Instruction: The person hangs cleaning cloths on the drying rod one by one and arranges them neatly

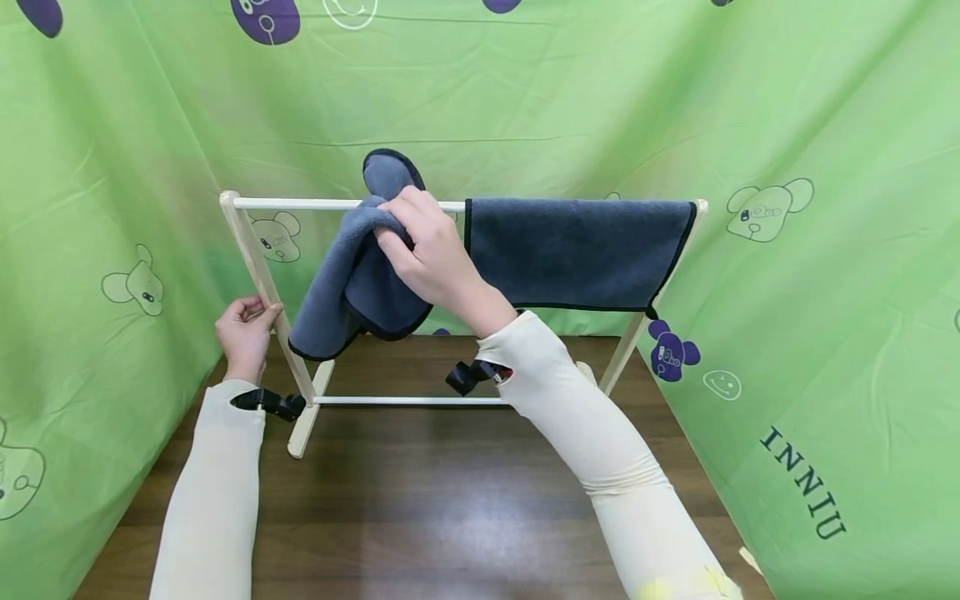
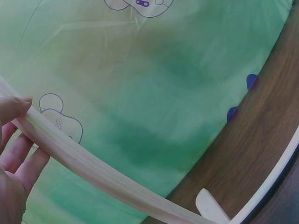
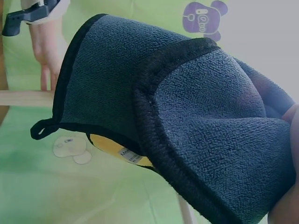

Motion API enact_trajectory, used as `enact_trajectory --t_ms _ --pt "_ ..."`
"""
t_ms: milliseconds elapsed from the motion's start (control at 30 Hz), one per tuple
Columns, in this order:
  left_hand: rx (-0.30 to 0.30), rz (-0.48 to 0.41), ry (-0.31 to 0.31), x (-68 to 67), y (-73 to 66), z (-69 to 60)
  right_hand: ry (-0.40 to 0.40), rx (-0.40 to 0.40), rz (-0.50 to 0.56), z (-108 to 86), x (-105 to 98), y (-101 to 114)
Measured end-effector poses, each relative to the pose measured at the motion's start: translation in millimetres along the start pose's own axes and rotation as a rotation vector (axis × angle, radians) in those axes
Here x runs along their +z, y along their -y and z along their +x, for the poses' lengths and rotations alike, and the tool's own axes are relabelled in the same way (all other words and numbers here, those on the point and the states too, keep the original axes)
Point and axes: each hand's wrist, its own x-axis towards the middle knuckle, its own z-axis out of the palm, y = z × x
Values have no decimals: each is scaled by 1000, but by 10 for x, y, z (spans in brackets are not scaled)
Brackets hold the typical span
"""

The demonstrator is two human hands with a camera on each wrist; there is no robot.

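The right hand [image 1: 431,250] is pinching a grey cloth [image 1: 322,283] between its thumb and its fingers. This cloth is bunched at the fingertips, with 1 rounded part standing up above the hand, and the rest hanging down toward the side of the left hand [image 1: 246,337], so it is mostly between the 2 hands. The left hand, placed lower than the right hand, is pinching the wooden left post [image 1: 252,250] of a rack, its thumb on the near face. The white top bar [image 1: 300,204] passes behind the right hand; whether the held cloth touches it, I cannot tell with certainty. To the right of the right hand, another grey cloth [image 1: 577,254] with black edging hangs over this bar. Seen from the right wrist, the held cloth also has a black border, a small loop [image 3: 41,129] at 1 corner, and a yellow underside [image 3: 105,143] with a pale label [image 3: 131,155]. Lower than the 2 hands are the lower bar [image 1: 405,401] and the brown floor [image 1: 420,492]; beyond them hangs a green curtain [image 1: 510,117].
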Motion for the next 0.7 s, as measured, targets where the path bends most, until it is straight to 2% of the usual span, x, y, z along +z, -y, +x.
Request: enact_trajectory --t_ms 300,567,700 --pt "19 19 -2 -1 1 8 17 -42 -36 239 -58 48" --pt "57 -23 -31 4 20 -11 0 -31 -100 508 -138 36" --pt "35 -33 -25 8 9 -19 -26 -28 -120 609 -201 16"
